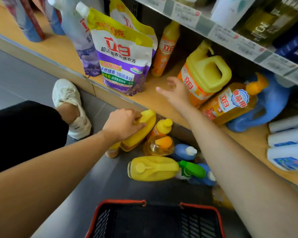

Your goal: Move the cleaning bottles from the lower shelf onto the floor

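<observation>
Left hand [122, 123] grips a yellow jug [141, 133] standing on the floor [24, 83] beside other bottles. Right hand [175, 92], fingers spread and apparently empty, reaches toward the yellow-handled jug [205, 74] on the lower shelf [155, 100].

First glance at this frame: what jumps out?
The left hand grips a yellow jug among bottles clustered on the grey floor. The right hand, fingers spread, reaches toward another yellow-topped jug on the lower shelf, near a big purple refill pouch.
</observation>
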